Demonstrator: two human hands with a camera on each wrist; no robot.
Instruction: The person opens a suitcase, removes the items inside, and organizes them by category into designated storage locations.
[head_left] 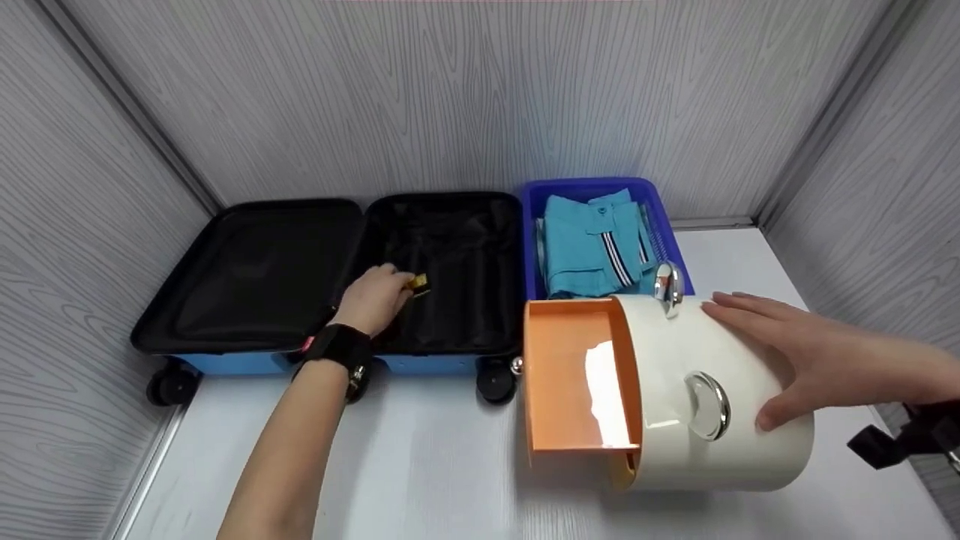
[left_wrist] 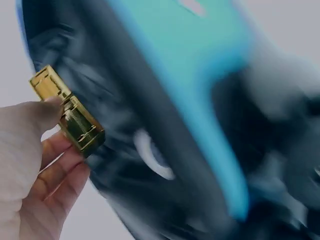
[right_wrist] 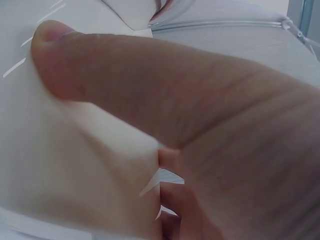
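My left hand [head_left: 377,298] reaches over the right half of the open suitcase [head_left: 450,352] and pinches a shiny gold rectangular tube [left_wrist: 80,125], like a lipstick, between thumb and fingertips. In the left wrist view the tube shows against the blurred black lining. At the right, a cream cosmetic storage case [head_left: 667,465] with a rounded body has its orange drawer [head_left: 562,375] facing left. My right hand [head_left: 810,352] rests on the case's right side, fingers spread and fairly straight, thumb nearer me. Up close in the right wrist view, the thumb [right_wrist: 60,75] presses the smooth cream surface.
A blue basket [head_left: 652,199] stands right of the suitcase, with folded turquoise clothing [head_left: 581,247] in it. The suitcase's black-lined left half [head_left: 262,270] lies flat, and its wheels [head_left: 496,381] stick out toward me. Wood-grain panels [head_left: 450,90] enclose the white table [head_left: 420,457].
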